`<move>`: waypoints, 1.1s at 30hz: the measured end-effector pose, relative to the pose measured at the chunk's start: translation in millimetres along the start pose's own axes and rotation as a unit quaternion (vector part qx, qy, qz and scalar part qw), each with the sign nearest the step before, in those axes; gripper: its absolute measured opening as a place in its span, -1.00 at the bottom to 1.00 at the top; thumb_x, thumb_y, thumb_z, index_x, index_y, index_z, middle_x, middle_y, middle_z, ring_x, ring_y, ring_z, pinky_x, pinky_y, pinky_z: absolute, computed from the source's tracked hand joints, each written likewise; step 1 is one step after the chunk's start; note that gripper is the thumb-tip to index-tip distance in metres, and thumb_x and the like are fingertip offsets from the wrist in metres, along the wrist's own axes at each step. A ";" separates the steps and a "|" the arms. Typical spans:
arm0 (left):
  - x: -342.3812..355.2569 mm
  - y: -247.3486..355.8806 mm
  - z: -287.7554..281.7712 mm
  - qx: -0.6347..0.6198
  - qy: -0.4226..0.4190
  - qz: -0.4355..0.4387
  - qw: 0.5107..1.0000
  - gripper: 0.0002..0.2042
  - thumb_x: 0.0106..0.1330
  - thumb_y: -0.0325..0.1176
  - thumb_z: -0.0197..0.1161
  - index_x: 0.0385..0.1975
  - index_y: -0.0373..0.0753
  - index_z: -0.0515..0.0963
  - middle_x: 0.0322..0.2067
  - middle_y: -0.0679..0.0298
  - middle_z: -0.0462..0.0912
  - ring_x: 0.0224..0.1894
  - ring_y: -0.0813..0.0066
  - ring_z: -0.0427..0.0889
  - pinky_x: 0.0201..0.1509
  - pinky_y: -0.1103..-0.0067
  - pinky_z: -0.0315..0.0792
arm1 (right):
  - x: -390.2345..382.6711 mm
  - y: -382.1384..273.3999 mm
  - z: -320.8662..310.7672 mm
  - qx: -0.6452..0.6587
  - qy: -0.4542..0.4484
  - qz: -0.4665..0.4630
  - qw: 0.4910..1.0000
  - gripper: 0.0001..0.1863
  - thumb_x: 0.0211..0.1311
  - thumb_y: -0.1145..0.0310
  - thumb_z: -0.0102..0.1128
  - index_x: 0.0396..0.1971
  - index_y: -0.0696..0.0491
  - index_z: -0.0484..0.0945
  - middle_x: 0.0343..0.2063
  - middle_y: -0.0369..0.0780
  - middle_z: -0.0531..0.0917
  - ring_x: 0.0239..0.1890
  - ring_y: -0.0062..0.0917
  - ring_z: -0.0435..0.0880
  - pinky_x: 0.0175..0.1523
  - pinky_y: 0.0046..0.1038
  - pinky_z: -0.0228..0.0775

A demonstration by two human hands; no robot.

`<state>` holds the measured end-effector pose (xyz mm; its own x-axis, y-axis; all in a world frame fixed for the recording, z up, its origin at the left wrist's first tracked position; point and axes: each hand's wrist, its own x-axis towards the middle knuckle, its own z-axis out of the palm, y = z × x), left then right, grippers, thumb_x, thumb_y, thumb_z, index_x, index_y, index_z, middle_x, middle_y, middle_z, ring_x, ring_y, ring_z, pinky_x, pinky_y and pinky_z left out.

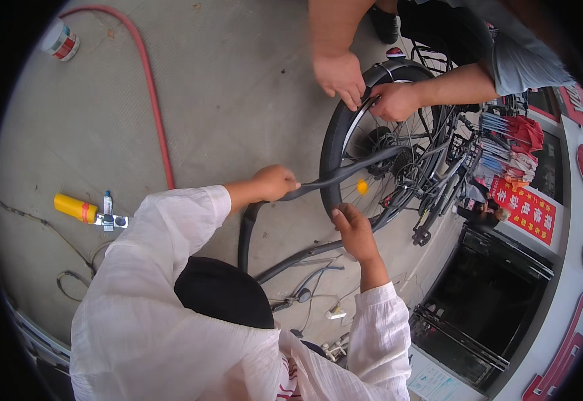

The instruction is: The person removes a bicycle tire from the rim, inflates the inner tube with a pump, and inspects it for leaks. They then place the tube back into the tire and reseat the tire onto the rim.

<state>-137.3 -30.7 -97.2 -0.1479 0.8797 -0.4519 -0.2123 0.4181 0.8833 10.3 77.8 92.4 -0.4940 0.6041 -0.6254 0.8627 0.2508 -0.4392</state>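
Observation:
My left hand (274, 183) is closed around a black bicycle inner tube (331, 179). From there the tube runs right across the spokes of a wheel, and another length of it hangs and loops down to the ground. My right hand (357, 232) has its thumb and fingers pinched at the lower edge of the black tyre (332, 144). The wheel belongs to a bicycle (431, 180). At the top of the wheel, another person's two hands (396, 100) grip the tyre and rim.
A yellow cylinder (75, 208) and a small tube (108, 202) lie on the ground at left. A red hose (150, 87) crosses the pavement near a white bucket (60, 41). A hand pump (303, 294) and cables lie below the wheel. A shopfront with a red banner (522, 209) stands at right.

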 end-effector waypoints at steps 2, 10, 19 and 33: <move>9.2 -10.6 -2.4 0.018 0.004 0.017 1.000 -0.69 0.31 -0.12 0.23 -0.29 -0.30 0.64 -0.45 0.17 0.66 -0.42 0.37 0.60 -0.27 0.43 0.43 | 20.8 0.2 10.9 0.033 -0.014 0.005 0.999 -0.75 0.39 0.31 0.13 -0.15 0.22 0.55 -0.50 -0.33 0.53 -0.43 -0.71 0.43 -0.29 -0.63 0.33; 17.3 -13.5 -17.0 0.024 -0.064 -0.007 0.998 -0.70 0.27 -0.13 0.23 -0.29 -0.28 0.63 -0.36 0.05 0.68 -0.30 0.06 0.65 -0.18 0.28 0.47 | 97.9 -45.1 72.0 -0.249 0.077 -0.248 0.933 -0.69 0.30 0.30 0.17 -0.03 0.13 0.55 -0.15 -0.03 0.60 -0.18 -0.25 0.61 -0.03 -0.31 0.44; 18.0 -30.3 -9.5 0.066 -0.092 0.019 0.993 -0.73 0.33 -0.17 0.10 -0.10 -0.15 0.57 -0.18 0.11 0.68 -0.13 0.09 0.63 -0.07 0.27 0.46 | 155.0 -56.4 133.2 -0.196 -0.076 -0.058 0.976 -0.36 0.34 0.04 0.05 0.31 0.06 0.26 0.26 0.16 0.29 0.30 0.02 0.28 0.33 -0.19 0.21; 38.9 -94.8 18.6 0.029 -0.035 0.206 0.977 -0.69 0.35 -0.10 0.10 -0.10 -0.17 0.55 -0.13 0.15 0.65 -0.06 0.16 0.61 -0.01 0.29 0.43 | 185.8 -134.9 190.1 -0.254 -0.231 0.046 0.938 -0.09 0.24 -0.08 0.13 0.45 0.01 -0.05 0.37 0.28 -0.08 0.39 0.02 0.14 0.42 -0.27 0.09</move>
<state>-104.9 -31.8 -196.2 -0.1425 0.9886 -0.0483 -0.0940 0.0350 0.9950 -218.5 12.4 -87.2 -0.3085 0.2771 -0.9100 0.7860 0.6130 -0.0798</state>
